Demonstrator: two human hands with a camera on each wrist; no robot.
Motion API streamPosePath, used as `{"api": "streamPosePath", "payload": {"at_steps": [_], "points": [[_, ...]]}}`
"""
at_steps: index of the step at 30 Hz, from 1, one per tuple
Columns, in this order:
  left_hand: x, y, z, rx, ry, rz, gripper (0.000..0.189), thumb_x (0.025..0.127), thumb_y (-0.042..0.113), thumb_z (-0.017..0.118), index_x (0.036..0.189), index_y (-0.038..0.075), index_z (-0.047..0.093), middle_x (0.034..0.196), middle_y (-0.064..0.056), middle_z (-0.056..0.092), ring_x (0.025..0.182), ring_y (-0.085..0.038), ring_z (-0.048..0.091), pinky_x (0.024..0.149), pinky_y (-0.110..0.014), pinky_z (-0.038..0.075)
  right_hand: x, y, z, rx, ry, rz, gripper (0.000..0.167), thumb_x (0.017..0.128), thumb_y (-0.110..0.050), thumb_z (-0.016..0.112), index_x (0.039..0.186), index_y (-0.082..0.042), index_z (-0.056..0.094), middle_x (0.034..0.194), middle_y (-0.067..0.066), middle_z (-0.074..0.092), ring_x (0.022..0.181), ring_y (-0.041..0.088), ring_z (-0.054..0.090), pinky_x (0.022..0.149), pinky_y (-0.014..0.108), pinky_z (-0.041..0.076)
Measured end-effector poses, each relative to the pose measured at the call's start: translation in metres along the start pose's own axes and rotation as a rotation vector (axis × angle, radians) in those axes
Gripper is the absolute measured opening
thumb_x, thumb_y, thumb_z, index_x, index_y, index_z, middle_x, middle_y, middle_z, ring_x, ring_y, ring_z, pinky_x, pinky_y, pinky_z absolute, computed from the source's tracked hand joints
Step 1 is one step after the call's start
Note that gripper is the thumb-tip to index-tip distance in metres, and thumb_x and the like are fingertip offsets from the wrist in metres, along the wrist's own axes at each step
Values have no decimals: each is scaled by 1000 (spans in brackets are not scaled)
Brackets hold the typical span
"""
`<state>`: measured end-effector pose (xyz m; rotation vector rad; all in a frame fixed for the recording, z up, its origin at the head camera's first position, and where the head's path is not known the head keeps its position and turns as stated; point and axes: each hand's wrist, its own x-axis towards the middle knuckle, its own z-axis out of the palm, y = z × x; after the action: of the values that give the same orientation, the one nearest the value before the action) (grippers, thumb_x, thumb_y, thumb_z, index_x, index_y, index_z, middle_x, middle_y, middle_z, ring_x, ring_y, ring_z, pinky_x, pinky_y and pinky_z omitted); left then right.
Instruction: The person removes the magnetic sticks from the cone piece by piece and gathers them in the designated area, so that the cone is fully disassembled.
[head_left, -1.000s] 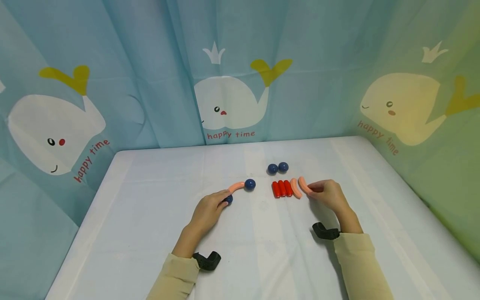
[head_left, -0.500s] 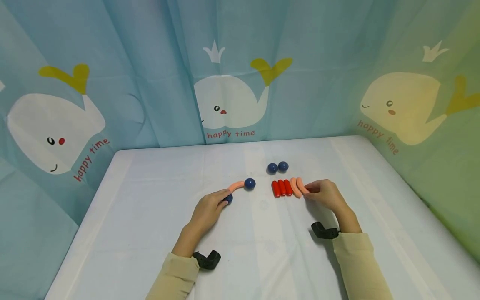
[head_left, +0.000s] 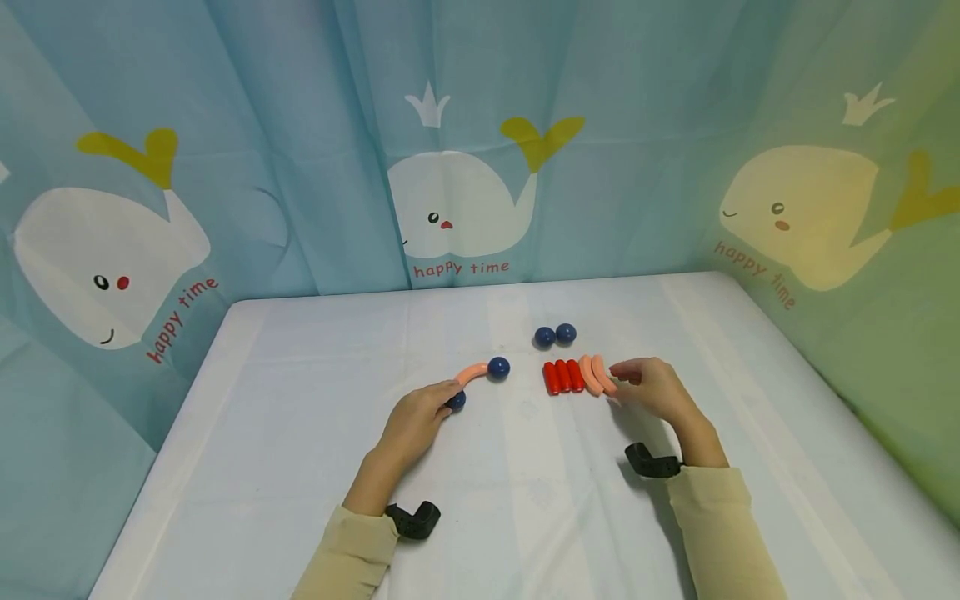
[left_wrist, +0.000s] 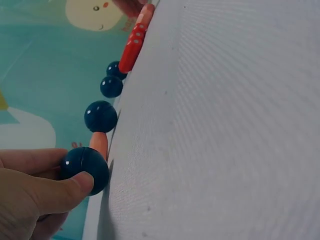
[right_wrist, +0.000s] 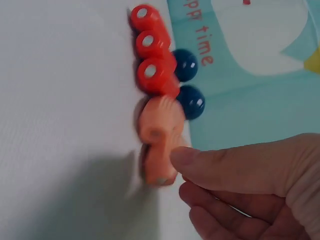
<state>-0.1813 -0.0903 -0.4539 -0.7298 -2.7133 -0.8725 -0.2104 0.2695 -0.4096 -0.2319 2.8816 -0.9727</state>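
My left hand [head_left: 411, 425] pinches a dark blue ball [left_wrist: 89, 172] between thumb and fingers. From that ball a curved salmon-coloured stick [head_left: 471, 373] leads to a second blue ball [head_left: 498, 367]; in the left wrist view the three form a line. My right hand [head_left: 654, 387] is beside the outer one of two curved salmon sticks [head_left: 603, 374], its fingers parted from it in the head view. In the right wrist view the thumb overlaps this stick's end; whether it touches is unclear. The other salmon stick [head_left: 589, 376] lies against it, next to several red sticks [head_left: 564, 377] side by side.
Two more blue balls [head_left: 555, 335] sit close together behind the red sticks. Everything lies on a white-covered table [head_left: 337, 350]. A blue-green curtain [head_left: 315, 183] printed with whales surrounds its back and sides. Each wrist wears a black camera [head_left: 651, 461].
The right hand has slid the outer salmon stick left until it lies against its neighbour, and its fingers have since loosened from it. The left hand has stayed in place.
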Motion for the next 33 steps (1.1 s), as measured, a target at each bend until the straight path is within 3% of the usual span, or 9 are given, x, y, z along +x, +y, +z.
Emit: {"api": "streamPosePath", "payload": {"at_steps": [7,16,23,27,33], "points": [[-1,1,-2,51,11,46,37,80,4,69,116,1,63,112,-11,63,103,-25,60,85,-35,48,-1,-21,7,60,66,-67,29,80,-3,67,107,9,64,107,23,62,98,40,58,83,49,47],[-1,7,-2,50,-20,108,37,76,14,75,112,7,66,112,-5,64,105,-19,59,88,-33,46,5,-35,31,118,17,-184,25,77,1,70,101,9,66,99,20,65,92,33,60,80,43,50],[-1,3,1,52,-3,234,39,77,2,72,115,2,63,116,-10,62,108,-24,57,89,-34,46,5,-41,37,131,17,-239,23,76,5,71,98,10,67,94,19,66,88,31,61,77,42,51],[-1,0,5,30,21,274,32,80,1,67,113,2,65,114,-9,63,107,-23,57,89,-33,46,5,-46,43,126,14,-296,21,75,4,72,95,7,68,91,16,67,84,29,62,75,42,51],[0,6,5,4,-60,273,28,84,5,66,111,6,67,113,-5,64,108,-18,57,91,-30,44,4,-57,53,231,-64,-305,25,75,0,73,98,7,68,94,17,67,88,30,63,80,41,50]]}}
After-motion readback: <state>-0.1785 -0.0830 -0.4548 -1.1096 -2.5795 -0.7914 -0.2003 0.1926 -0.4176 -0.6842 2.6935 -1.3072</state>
